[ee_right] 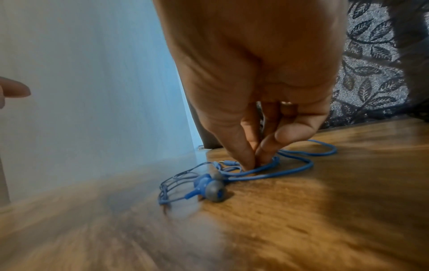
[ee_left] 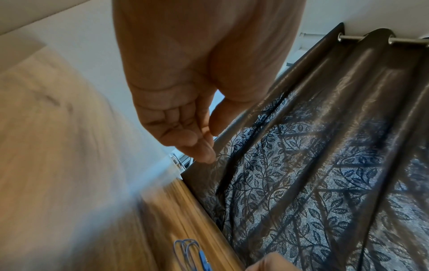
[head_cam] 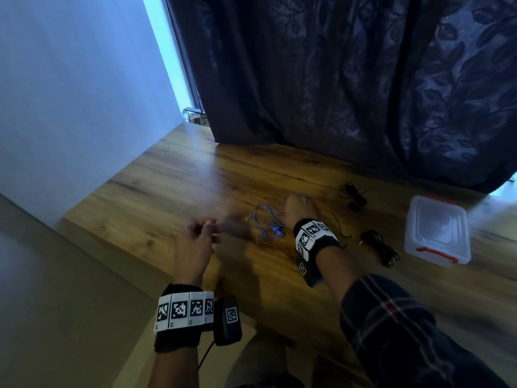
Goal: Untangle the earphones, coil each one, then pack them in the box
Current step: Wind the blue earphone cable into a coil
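Blue earphones point(head_cam: 268, 223) lie in a loose tangle near the middle of the wooden desk point(head_cam: 173, 186), their two grey-tipped buds resting on the wood at the near side of the loops. The right hand point(head_cam: 300, 206) reaches down onto them from above; in the right wrist view its thumb and fingertips point(ee_right: 264, 154) are brought together and pinch a strand of the blue cable right at the desk surface, with other loops running out on either side of the pinch.

The left hand point(head_cam: 195, 242) hangs above the desk's near edge, a little left of the tangle and apart from it. Its fingers are loosely curled, thumb close to the forefinger, and the left wrist view shows nothing between them.

Two bundles of black earphones sit farther right. One black bundle point(head_cam: 353, 195) lies toward the back edge, close to the dark leaf-patterned curtain point(head_cam: 349, 79) that hangs down onto the desk there. The other black bundle point(head_cam: 380, 247) lies nearer the front, just beside the box, with a thin black strand trailing between it and the right wrist.

The clear plastic box point(head_cam: 437, 229) stands near the right edge of the desk, its lid on and red clips at its near and far ends. It is well apart from the blue earphones.
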Tool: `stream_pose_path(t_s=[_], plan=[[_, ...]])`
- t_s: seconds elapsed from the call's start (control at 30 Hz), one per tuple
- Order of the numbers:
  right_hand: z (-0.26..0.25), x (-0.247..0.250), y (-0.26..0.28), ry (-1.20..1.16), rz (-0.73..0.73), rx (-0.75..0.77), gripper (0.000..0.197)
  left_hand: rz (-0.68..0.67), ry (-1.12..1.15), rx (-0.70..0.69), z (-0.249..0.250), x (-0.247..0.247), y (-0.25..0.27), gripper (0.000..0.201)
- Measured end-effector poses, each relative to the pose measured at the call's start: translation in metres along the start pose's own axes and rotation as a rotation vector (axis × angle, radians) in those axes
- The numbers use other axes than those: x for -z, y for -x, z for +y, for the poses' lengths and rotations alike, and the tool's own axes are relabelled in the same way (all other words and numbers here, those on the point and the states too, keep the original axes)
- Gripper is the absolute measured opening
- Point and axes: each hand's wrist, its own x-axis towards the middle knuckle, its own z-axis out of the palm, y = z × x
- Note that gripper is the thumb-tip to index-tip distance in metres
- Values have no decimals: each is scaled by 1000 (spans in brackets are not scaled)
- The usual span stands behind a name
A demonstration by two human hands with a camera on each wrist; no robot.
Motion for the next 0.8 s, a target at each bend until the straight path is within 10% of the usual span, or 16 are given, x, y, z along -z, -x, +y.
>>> stream_pose_path(t_s=[0.23,0.6,0.8], plan=[[0,19,4,-84,11,143,12,6,19,-128,9,-6,2,15],[-15,93,52,-252,80,790,13,-20,-271,-590,44,-26,24,31],[-31,107,87,-227,-19,925,15,-310,-226,-434,48,-27,28,15]])
